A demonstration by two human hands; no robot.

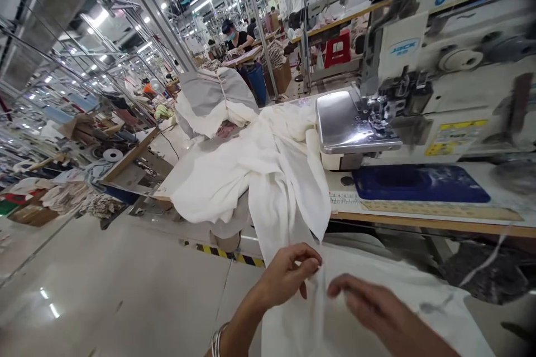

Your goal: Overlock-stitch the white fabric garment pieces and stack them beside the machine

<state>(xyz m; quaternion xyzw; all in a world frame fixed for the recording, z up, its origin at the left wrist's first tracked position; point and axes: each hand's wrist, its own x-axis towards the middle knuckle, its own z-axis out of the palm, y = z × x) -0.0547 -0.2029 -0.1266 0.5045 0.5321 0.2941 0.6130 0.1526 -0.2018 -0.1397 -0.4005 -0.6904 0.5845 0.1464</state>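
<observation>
White cloth (218,178) drapes off the table just beyond the left hand (307,268), whose thumb and forefinger pinch a narrow white strip (319,301). The strip hangs lengthwise toward the wearer, between both hands, nearer the left; the right hand (368,301) is blurred, its finger state unclear.

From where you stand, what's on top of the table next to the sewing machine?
White cloth, a blue tray and a ruler. Whatever the cloth covers, I can't see.
</observation>
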